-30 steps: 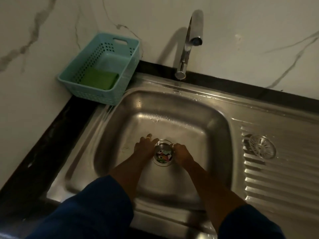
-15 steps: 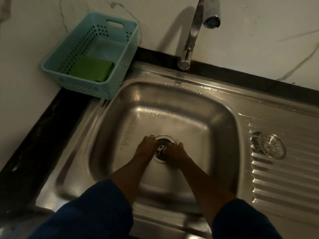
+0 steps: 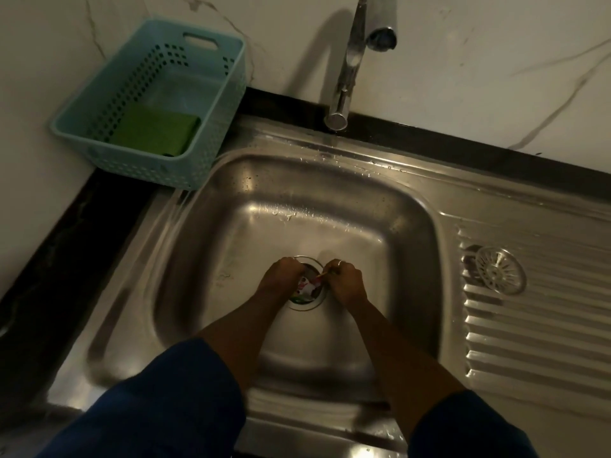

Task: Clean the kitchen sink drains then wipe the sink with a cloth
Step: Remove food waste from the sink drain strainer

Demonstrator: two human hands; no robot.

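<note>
Leftmost, behind the sink's (image 3: 413, 206) back left corner, one pale blue perforated basket (image 3: 228, 104) sits on the dark tabletop (image 3: 66, 233) with a single green scouring pad (image 3: 155, 132) lying flat inside; the pad's long axis runs roughly parallel to the basket's near wall. One chrome tap (image 3: 350, 61) rises behind the sink's back rim, its spout pointing forward over the basin.

In the middle of the basin floor lies one round drain (image 3: 305, 294), with scraps of coloured debris (image 3: 305, 287) sitting in its opening. Both hands are down at it. The left hand (image 3: 281, 276) is curled on the drain's left edge, fingers bent narrowly inward; whether it grips anything cannot be told. The right hand (image 3: 345, 280) is curled on the drain's right edge, fingers pinched narrowly on a small reddish scrap at the rim, a ring visible on one finger. The drain shows between the two hands, touching both.

Right of the basin, on the ribbed drainboard (image 3: 529, 342), lies one round metal strainer (image 3: 499, 271), flat, well apart from the hands. Two dark blue sleeves (image 3: 158, 408) cover the forearms nearest the camera.
</note>
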